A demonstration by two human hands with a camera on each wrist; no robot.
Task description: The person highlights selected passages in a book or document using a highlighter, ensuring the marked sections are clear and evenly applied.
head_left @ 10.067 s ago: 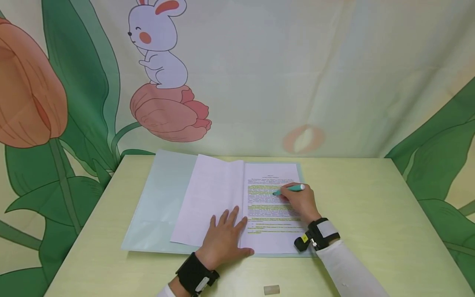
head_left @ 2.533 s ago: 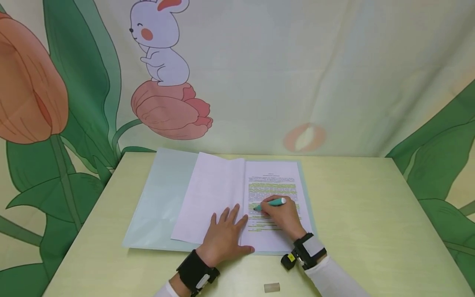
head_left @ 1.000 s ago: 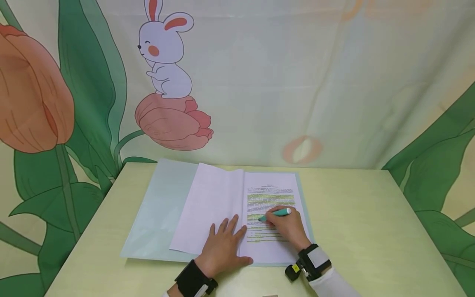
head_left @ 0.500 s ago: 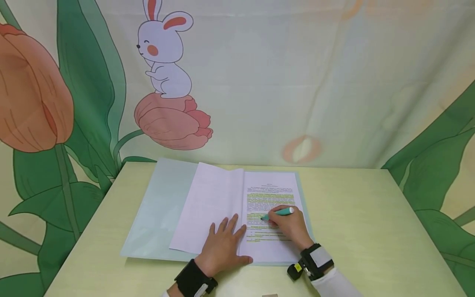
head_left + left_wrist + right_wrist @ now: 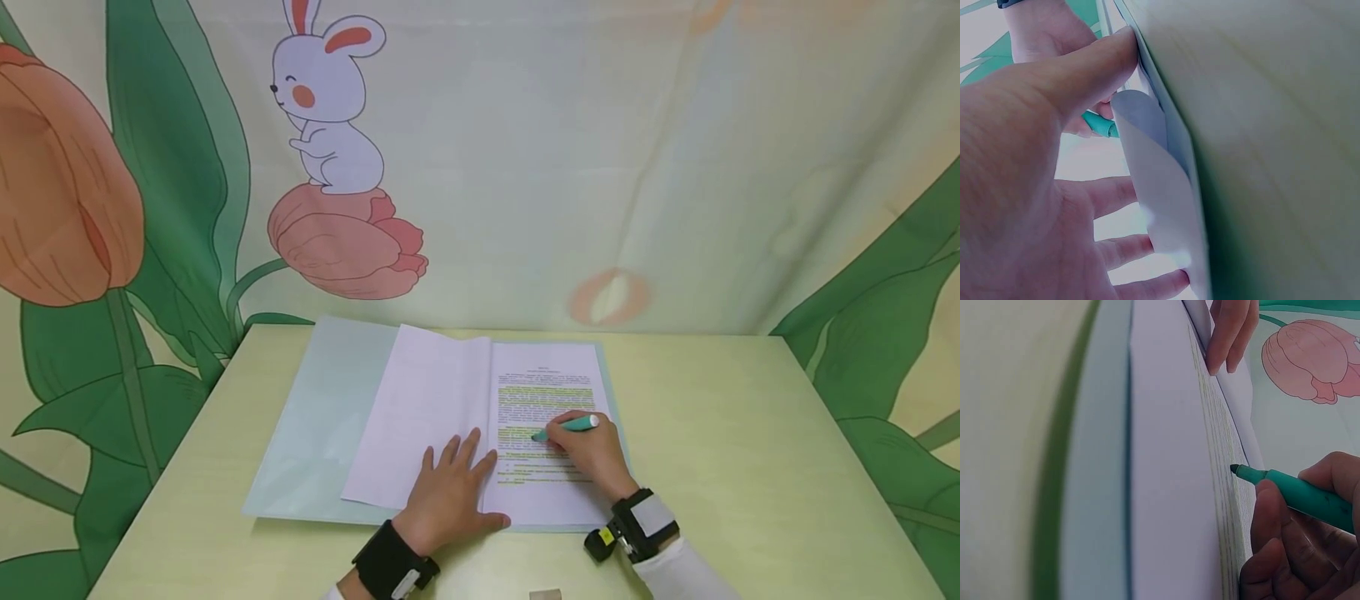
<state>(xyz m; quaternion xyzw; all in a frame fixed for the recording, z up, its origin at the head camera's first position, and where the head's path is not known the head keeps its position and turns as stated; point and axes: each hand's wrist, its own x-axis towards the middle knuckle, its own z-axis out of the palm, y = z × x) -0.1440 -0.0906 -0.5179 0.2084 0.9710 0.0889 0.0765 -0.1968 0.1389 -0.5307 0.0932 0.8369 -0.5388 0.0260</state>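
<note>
A printed page [image 5: 543,504] with yellow-green highlighted lines lies on the right side of an opened pale blue folder [image 5: 322,425]. My right hand [image 5: 596,457] pinches a teal highlighter [image 5: 579,424] between thumb and fingers. Its dark tip touches or hovers just over the middle text lines; the right wrist view shows the tip [image 5: 1235,469] close to the paper. My left hand [image 5: 447,500] rests with spread fingers across the turned-over blank sheet [image 5: 420,392] and the fold. In the left wrist view, that sheet's edge [image 5: 1154,169] curls up by the thumb.
A small grey-tan piece [image 5: 545,595] lies at the table's front edge, partly cut off by the frame. The light wooden table [image 5: 720,433] extends to both sides. Behind it hangs a printed curtain [image 5: 510,167] with a rabbit and tulips.
Ten seconds ago the highlighter was higher on the page. It later moved to lower lines at the left, and over the last second slid slightly right. My left hand stays in place; the view shifts slightly.
</note>
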